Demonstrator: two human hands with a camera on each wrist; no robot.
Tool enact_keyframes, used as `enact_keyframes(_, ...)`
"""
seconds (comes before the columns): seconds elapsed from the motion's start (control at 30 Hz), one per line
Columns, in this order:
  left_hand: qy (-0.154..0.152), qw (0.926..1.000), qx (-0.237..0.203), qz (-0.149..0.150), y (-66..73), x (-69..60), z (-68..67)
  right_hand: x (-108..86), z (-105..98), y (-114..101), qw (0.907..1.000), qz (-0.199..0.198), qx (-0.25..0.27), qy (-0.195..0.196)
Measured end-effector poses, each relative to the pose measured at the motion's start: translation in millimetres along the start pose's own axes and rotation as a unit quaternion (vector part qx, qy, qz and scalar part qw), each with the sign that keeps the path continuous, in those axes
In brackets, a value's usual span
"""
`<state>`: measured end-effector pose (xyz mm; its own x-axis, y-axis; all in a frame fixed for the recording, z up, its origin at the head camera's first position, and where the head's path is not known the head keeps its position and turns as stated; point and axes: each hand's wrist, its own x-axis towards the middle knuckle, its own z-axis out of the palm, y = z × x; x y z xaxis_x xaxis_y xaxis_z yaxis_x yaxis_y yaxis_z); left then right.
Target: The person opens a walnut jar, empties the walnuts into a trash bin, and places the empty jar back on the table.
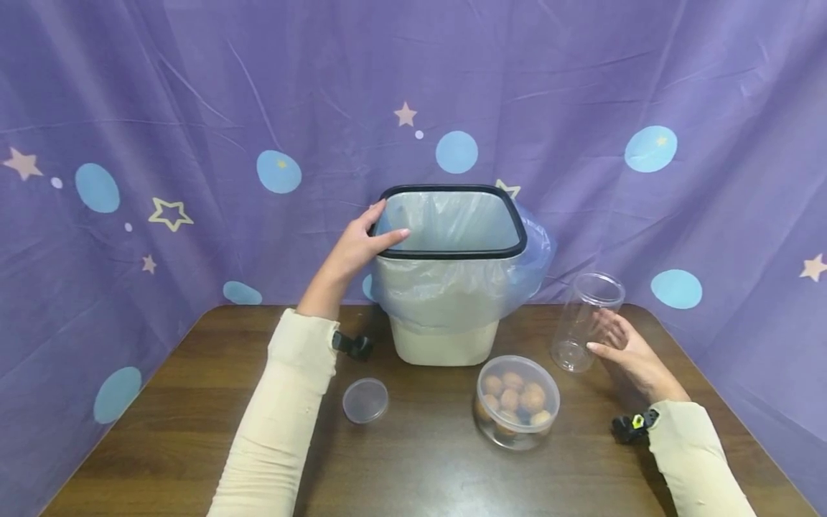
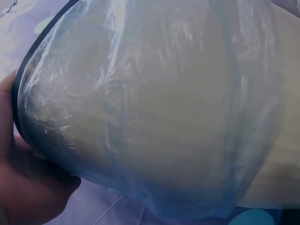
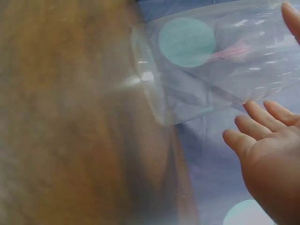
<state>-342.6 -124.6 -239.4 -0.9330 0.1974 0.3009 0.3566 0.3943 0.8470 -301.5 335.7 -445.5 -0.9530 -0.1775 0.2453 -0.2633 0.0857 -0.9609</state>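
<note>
the left hand [image 1: 364, 235] gripped the rim [image 1: 452, 255] of the lined bin [image 1: 446, 316], thumb inside; rightward, 1 clear jar [image 1: 575, 324] stood on the table [image 1: 426, 459] beside the right hand [image 1: 632, 359], fingers loosely spread, contact unclear. gentle, even finger pressure seemed best.

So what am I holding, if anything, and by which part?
Your left hand grips the bin by its black rim, on the left side. Your right hand is at the clear jar, without a visible grip.

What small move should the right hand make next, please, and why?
Perhaps the right hand should close round the clear jar: its fingers are open beside it, not curled round it, while the left hand holds the bin.
</note>
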Motion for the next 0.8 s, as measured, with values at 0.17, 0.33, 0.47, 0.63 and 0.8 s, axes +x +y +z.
enact_keyframes(0.17,0.008,0.9992,0.031,0.025,-3.7,-0.9,-0.9,-3.3,-1,-16,0.9966,0.002,0.081,0.015)
enact_keyframes(0.33,0.012,0.9963,0.065,0.056,-7.8,-6.7,-3.7,-6.5,-7,-25,0.9936,-0.060,0.091,0.029)
enact_keyframes(0.47,0.017,0.9961,0.054,0.068,-11.2,-17.7,-4.7,-14.2,-12,-33,0.9904,-0.107,0.084,0.026)
enact_keyframes(0.63,0.034,0.9925,0.054,0.104,-11.3,-35.1,-3.8,-27.0,-12,-45,0.9770,-0.166,0.126,0.045)
enact_keyframes(0.8,0.051,0.9871,0.063,0.138,-5.9,-57.4,-0.3,-37.4,-4,-61,0.9384,-0.260,0.214,0.077)
